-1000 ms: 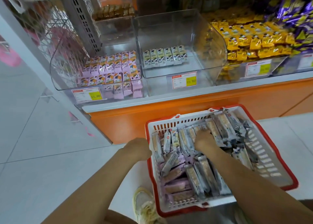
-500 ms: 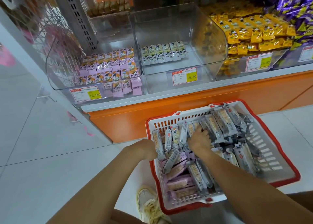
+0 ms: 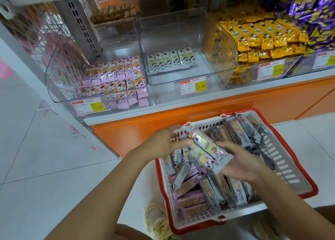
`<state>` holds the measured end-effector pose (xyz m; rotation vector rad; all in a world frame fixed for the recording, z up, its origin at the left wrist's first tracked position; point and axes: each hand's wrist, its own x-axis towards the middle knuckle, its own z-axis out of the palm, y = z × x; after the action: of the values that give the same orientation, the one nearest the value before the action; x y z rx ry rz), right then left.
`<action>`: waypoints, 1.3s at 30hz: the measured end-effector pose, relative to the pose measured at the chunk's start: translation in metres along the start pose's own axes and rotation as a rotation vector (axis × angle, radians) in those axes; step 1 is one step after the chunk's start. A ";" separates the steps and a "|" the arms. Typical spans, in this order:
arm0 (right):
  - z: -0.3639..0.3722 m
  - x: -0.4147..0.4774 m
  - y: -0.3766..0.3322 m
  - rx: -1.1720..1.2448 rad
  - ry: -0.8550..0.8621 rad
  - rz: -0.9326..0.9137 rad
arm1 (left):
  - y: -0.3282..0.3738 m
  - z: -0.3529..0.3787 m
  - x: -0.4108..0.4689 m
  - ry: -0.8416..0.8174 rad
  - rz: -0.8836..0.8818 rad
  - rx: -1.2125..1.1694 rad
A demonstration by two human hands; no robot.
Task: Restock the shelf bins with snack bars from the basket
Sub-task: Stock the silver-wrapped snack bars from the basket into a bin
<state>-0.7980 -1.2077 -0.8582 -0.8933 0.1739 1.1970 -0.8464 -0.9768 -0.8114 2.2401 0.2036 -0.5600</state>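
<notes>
**Silver-grey wrappers in both hands, the lift to the shelf to come**

Fingers (image 3: 224,145) of the right hand (image 3: 241,165) were curled over the lower end of a bundle of snack bars (image 3: 204,149), with the palm cupped beneath it. The left hand (image 3: 163,143) pinched the bundle's upper end, its fingertips closed on the wrappers just beside the basket's far-left corner. Neither hand was spread wide; both held the same stack.

The bundle sat slanted just above the basket (image 3: 244,210), which stood on the floor in front of the shelf, heaped with loose bars (image 3: 213,190) in grey and pink wrappers.

I judged this to be the pick-and-square-up step: bars gathered, none of this handful shelved yet. Above, the middle bin (image 3: 213,45) held only one short row of pale bars (image 3: 172,61) at its back. The left bin (image 3: 59,80) was fuller, with pink bars (image 3: 112,76).

The held wrappers looked closest to the pale row, though I could not be sure. The next move called for lifting the stack up and forward over the clear front lip, then laying it in line with that row.
</notes>
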 end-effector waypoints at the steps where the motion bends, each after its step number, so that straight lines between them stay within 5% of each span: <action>1: 0.000 -0.005 0.003 0.053 -0.067 0.013 | 0.006 0.000 -0.001 -0.036 0.024 -0.098; 6: 0.006 -0.013 0.002 0.163 -0.298 -0.013 | 0.036 0.000 -0.012 -0.109 0.075 -0.386; 9: 0.022 -0.025 -0.016 0.074 -0.161 -0.076 | 0.045 -0.007 -0.013 -0.019 0.102 -0.419; 12: 0.046 -0.038 -0.036 -0.621 0.232 -0.409 | 0.051 -0.018 -0.012 0.099 0.101 -0.444; 14: 0.062 -0.045 -0.050 -1.091 0.269 -0.720 | 0.055 -0.026 -0.012 0.187 0.102 -0.509; 17: 0.082 -0.041 -0.063 -1.653 0.311 -0.888 | 0.062 -0.039 -0.009 0.331 0.077 -0.600; 22: 0.102 -0.014 -0.083 -1.889 0.445 -1.197 | 0.071 -0.061 -0.009 0.425 0.098 -0.695; 30: 0.136 0.016 -0.161 -1.592 0.648 -0.927 | 0.066 -0.092 0.003 1.028 0.157 -0.471; 34: 0.145 0.056 -0.192 -1.592 0.725 -0.565 | 0.050 -0.094 0.022 1.021 0.089 -0.351; 39: 0.155 0.125 -0.185 -1.719 0.601 -0.228 | 0.040 -0.090 0.030 0.958 0.099 -0.253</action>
<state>-0.6405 -1.0259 -0.7319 -2.6608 -0.5850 0.5995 -0.7771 -0.9377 -0.7462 2.0806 0.5973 0.6013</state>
